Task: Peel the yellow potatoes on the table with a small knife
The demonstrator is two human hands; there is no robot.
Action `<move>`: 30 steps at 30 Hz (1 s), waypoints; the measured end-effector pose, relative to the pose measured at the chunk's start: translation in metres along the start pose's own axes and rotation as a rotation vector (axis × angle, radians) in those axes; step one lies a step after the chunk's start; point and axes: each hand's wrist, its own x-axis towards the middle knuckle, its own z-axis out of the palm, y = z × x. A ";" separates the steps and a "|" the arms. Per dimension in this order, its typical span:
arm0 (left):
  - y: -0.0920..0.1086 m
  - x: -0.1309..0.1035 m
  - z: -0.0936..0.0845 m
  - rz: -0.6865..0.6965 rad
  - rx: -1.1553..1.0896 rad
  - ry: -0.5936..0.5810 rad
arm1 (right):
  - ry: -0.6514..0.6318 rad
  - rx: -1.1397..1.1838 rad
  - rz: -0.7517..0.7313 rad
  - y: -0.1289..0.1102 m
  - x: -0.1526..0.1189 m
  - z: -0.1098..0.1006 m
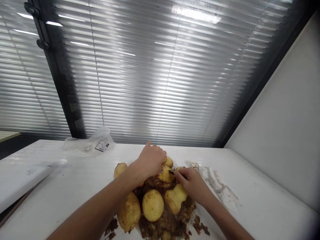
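Observation:
My left hand (152,159) curls over a yellow potato (166,174) at the back of a heap, its fingertips mostly hidden behind the hand. From the right, my right hand (192,182) reaches to the same potato, thumb and fingers pinched at a small dark bit on its surface that is too small to make out. Just below my right hand lies a partly peeled potato (176,198) with pale flesh showing. A round potato (153,205) and a longer potato (128,212) sit nearer to me on a mound of brown peelings (165,223).
Another potato (120,169) lies behind my left forearm. A clear plastic bag (91,143) with a label is at the table's back left. Crumpled white tissue (220,186) lies to the right. A white flat box (23,183) rests at the left. Window blinds (150,83) stand behind the white table (82,176).

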 end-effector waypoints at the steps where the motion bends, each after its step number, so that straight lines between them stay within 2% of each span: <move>1: 0.000 0.000 0.000 -0.001 0.001 0.001 | 0.006 -0.019 0.007 -0.001 -0.001 0.000; 7: 0.001 0.001 0.001 0.005 0.010 0.001 | 0.015 -0.024 -0.042 -0.006 -0.006 0.000; 13: 0.002 0.000 -0.001 0.002 0.010 0.000 | 0.066 -0.182 -0.018 0.000 -0.004 0.001; 20: 0.002 0.000 -0.001 0.006 0.005 -0.004 | 0.005 0.032 -0.085 -0.004 -0.004 0.001; 27: 0.002 -0.001 -0.001 0.003 0.014 -0.002 | 0.061 -0.096 0.005 -0.002 -0.004 0.000; 30: 0.002 -0.001 0.000 0.004 0.012 0.007 | 0.047 -0.062 -0.032 0.000 -0.003 -0.001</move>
